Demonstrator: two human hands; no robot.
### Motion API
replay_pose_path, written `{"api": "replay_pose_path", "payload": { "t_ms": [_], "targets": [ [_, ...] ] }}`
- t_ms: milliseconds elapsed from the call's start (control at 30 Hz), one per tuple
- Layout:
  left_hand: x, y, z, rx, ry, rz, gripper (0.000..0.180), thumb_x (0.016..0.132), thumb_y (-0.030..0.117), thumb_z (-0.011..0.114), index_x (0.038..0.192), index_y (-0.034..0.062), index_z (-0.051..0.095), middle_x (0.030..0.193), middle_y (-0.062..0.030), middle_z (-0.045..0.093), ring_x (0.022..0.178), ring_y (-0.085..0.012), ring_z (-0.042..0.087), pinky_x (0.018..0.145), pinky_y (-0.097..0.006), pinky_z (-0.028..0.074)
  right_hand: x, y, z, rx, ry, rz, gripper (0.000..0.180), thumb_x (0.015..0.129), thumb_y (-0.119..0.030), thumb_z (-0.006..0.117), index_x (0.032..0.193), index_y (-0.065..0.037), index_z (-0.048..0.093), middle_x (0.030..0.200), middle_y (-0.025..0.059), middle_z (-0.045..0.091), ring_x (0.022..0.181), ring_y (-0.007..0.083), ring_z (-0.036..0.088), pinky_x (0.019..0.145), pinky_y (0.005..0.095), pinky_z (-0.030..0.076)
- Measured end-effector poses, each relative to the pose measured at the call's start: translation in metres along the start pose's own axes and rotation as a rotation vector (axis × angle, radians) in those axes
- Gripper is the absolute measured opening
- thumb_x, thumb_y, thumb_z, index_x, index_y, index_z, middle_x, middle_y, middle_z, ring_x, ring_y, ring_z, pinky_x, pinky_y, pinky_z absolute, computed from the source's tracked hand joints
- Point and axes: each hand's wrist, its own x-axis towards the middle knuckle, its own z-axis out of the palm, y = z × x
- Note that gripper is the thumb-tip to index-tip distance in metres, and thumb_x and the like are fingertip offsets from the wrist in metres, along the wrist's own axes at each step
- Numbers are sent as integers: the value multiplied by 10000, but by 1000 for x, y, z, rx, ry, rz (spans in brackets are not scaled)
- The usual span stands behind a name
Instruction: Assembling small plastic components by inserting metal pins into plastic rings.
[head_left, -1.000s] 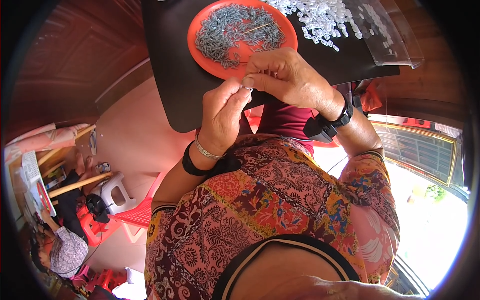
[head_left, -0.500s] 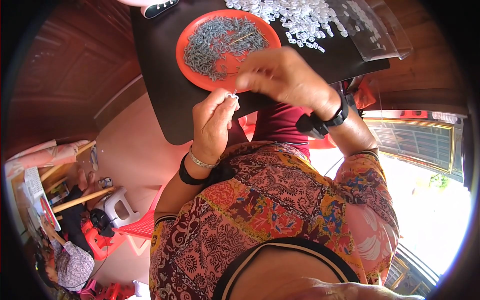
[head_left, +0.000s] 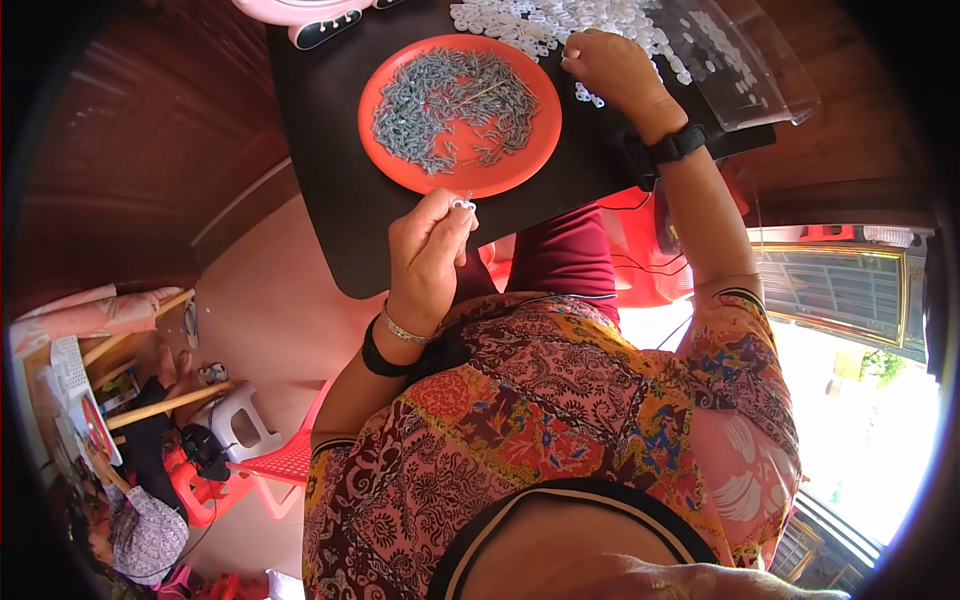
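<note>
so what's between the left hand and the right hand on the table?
Head view: the orange plate of grey screws lies between the left hand and the right hand, with bare black table beside it.

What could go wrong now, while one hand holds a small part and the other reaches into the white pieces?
The small white piece pinched in the left hand sits above the black table's near edge and could drop to the floor. The right hand might scatter the loose white pieces. The orange plate of grey screws could be nudged.
</note>
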Motion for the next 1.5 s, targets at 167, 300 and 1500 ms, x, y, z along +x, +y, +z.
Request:
{"api": "replay_pose_path", "payload": {
  "t_ms": [167,300,1500],
  "targets": [
    [-1,1,-1,-13,-10,-7,220,904,129,481,739,-12,518,564,15,428,511,-40,364,487,-217,305,-3,-1,-6,94,46,23,193,828,-239,586,931,-86,642,853,102,659,783,274,632,705,363,490],
    [0,-2,-3,-10,-47,31,236,924,165,450,779,-1,532,564,8,421,484,-65,381,464,-204,296,-25,-29,-30,839,-54,120,230,862,-208,604,1029,-59,657,849,37,665,752,114,605,695,265,479],
    [-2,13,2,18,99,-39,219,886,160,475,799,-16,572,618,-14,490,515,-68,411,476,-199,292,-91,-153,-34,1816,-96,242,134,849,-27,629,979,-1,643,844,64,672,727,94,622,690,217,516]
  ]
}}
